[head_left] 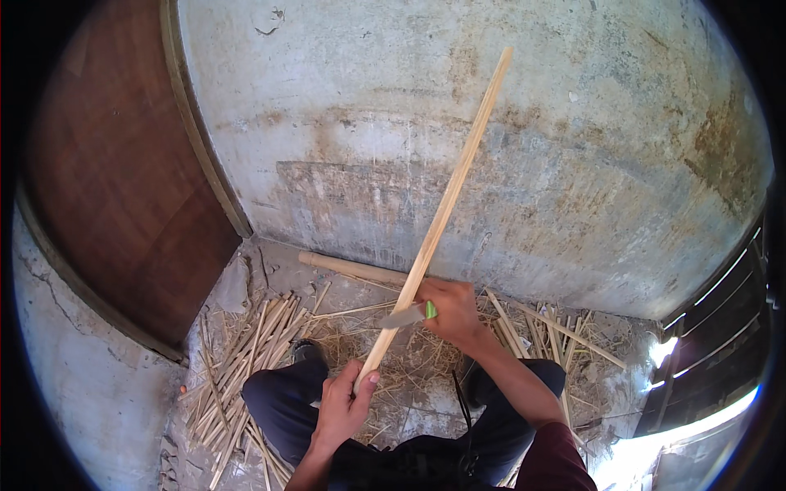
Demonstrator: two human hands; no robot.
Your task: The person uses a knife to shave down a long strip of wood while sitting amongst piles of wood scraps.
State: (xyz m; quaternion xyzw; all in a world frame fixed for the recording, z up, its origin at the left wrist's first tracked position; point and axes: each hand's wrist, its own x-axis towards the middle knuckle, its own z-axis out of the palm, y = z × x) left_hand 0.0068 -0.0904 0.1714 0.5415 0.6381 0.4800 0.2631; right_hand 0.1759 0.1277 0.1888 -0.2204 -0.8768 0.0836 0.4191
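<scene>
A long, pale strip of split bamboo (pixel 451 192) slants up and away to the right from between my knees. My left hand (pixel 340 409) grips its near end, thumb lying along the strip. In my right hand (pixel 451 309) is a knife (pixel 404 316) with a bright green handle. Its broad blade lies across the strip, a little beyond my left hand. The right-hand fingers are wrapped round the handle, close beside the strip, and partly hidden.
Several cut bamboo strips (pixel 237 393) lie heaped at left; more strips (pixel 565 335) lie at right. A thick bamboo pole (pixel 352 268) rests along the stained wall (pixel 368 164). Shavings litter the floor. A brown door (pixel 131 164) stands at left, dark slats (pixel 704 344) at right.
</scene>
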